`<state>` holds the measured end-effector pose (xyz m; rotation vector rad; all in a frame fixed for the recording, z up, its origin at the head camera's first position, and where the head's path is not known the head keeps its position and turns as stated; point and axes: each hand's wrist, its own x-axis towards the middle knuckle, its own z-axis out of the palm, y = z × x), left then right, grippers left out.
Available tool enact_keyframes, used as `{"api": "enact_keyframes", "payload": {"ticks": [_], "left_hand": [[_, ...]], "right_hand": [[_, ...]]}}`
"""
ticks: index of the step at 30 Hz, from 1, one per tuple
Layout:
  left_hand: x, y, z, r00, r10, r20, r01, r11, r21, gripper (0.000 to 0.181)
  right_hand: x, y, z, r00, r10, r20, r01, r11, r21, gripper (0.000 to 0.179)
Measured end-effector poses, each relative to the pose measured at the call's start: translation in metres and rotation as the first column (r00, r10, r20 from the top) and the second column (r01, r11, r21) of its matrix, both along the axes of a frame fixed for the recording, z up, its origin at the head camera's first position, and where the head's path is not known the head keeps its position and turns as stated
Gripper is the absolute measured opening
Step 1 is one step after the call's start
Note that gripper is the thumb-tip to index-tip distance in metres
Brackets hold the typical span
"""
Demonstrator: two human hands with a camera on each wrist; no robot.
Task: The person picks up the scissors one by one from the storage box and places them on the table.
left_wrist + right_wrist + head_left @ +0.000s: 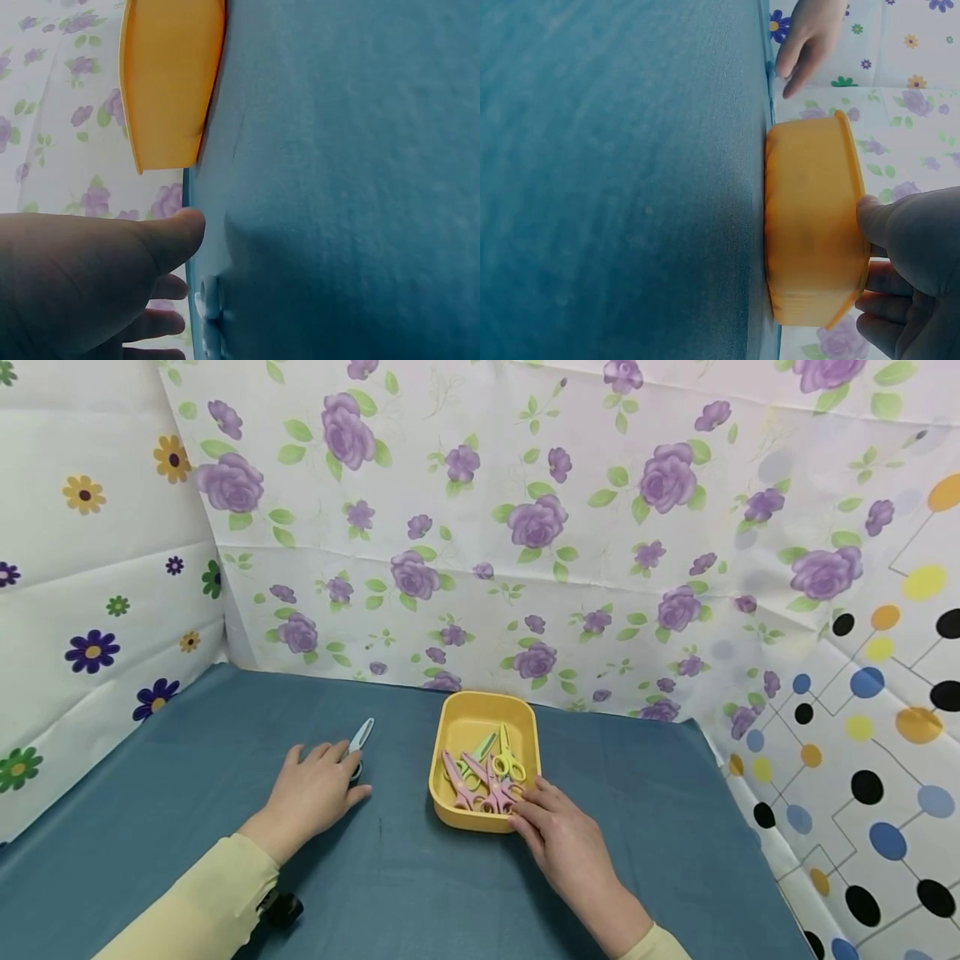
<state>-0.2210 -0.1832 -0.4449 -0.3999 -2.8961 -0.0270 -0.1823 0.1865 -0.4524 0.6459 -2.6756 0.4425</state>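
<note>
My left hand [311,793] is over the cloth with its fingers spread and slightly bent. Beneath its fingertips lies a pair of light blue scissors [362,737], its handles partly hidden by the fingers; the left wrist view shows only a bit of the scissors [211,298]. My right hand [566,835] holds the near right corner of a yellow plastic box [442,814], thumb and fingers at the rim [851,157]. Inside the box lie yellow scissors [509,767], green scissors [483,747] and several pink scissors [457,781].
A blue-grey cloth [382,885] covers the table. Behind it hangs a white sheet with purple roses [536,522]. Sheets with daisies [82,493] and coloured dots [866,785] stand at the left and right sides. A dark band [281,910] shows at my left wrist.
</note>
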Motion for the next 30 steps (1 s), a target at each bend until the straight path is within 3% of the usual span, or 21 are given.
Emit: {"api": "enact_keyframes", "payload": {"ticks": [4,8,14,30], "left_hand": [[0.0033,-0.0029,-0.0011,0.996,-0.001,0.092,0.002,1.0,-0.015,0.064],[0.0051,-0.0057,-0.004,0.991,-0.018,0.13,0.019,1.0,-0.009,0.065],[0.0069,-0.0056,-0.0043,0.992,-0.044,0.122,0.042,0.999,0.016,0.068],[0.0049,-0.0073,-0.0063,0.996,-0.036,0.077,0.039,0.998,-0.041,0.066]], "right_hand": [[0.0,0.0004,0.0005,1.0,0.001,-0.002,-0.001,1.0,0.002,0.025],[0.0002,0.0005,0.0003,1.0,-0.002,0.0,0.002,1.0,0.01,0.025],[-0.0001,0.0001,0.0003,1.0,-0.013,0.004,0.013,1.0,0.013,0.025],[-0.0007,-0.0007,0.0007,1.0,-0.01,0.016,0.01,1.0,0.008,0.025]]}}
